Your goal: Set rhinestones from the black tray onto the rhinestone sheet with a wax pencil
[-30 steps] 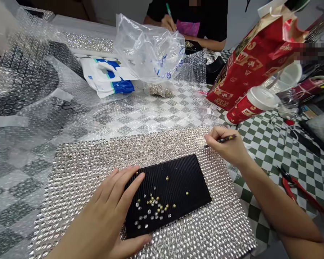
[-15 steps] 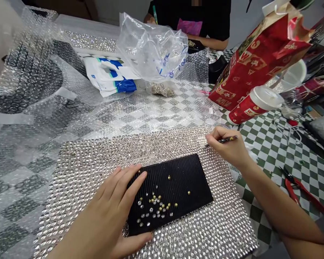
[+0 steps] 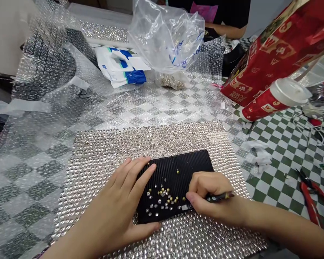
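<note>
A black ridged tray (image 3: 183,163) lies tilted on a sheet covered in rows of silvery rhinestones (image 3: 97,154). Loose clear and gold stones (image 3: 163,192) are scattered over the tray's left and lower part. My left hand (image 3: 124,198) rests with spread fingers along the tray's left edge, thumb near its lower corner. Over the tray's right part, my right hand (image 3: 213,196) pinches a dark pen-like tool (image 3: 220,196); its tip is by a small pale piece near the tray's lower edge.
Bubble wrap (image 3: 43,136) covers the left and back. Behind the sheet are a clear plastic bag (image 3: 164,39) and a wipes pack (image 3: 121,66). On the right stand a red paper bag (image 3: 270,50) and red cup (image 3: 272,99); red-handled pliers (image 3: 310,198) lie nearer. A person sits opposite.
My right hand has moved down and left, from the rhinestone sheet's upper right to the tray, still holding the tool. The view has shifted slightly; my left hand stays at the tray.
</note>
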